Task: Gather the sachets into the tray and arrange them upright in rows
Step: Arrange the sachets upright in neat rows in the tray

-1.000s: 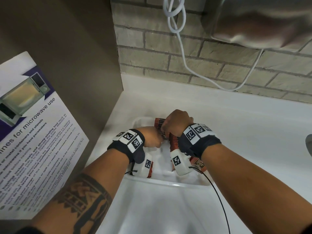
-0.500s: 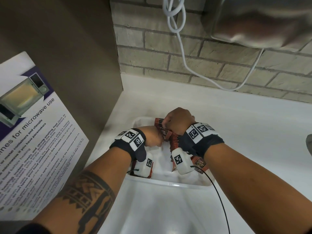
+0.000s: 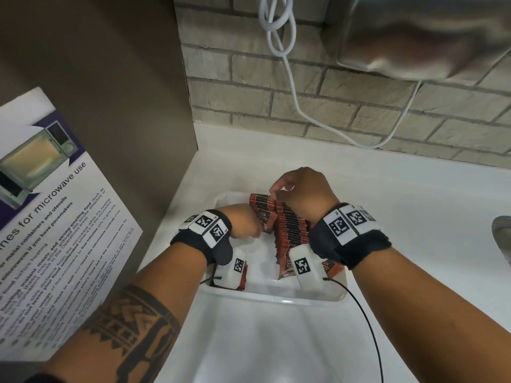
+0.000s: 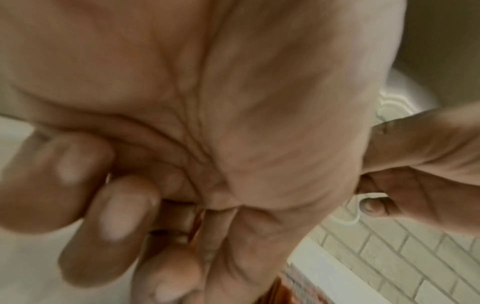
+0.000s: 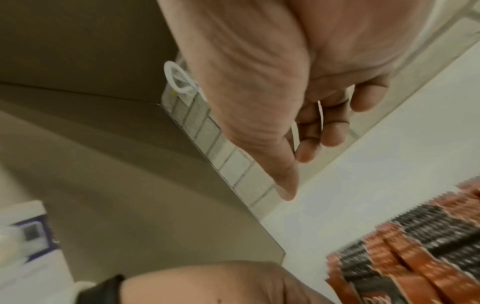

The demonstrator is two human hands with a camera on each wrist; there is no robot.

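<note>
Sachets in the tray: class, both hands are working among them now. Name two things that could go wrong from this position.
1. The left hand pinches a tilted sachet beside the upright row; pushing it in could topple neighbours.
2. The right hand hangs over the row's far end, and its wrist camera hangs close over the near sachets in the white tray; a careless move might knock them flat.

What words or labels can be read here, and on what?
"for microwave use": heading on the poster, its first word cut off.
"D2X": on a tilted sachet in the tray.
Poster small print: mostly too blurred.
Wristband squares: patterns, lettering too small.
</note>
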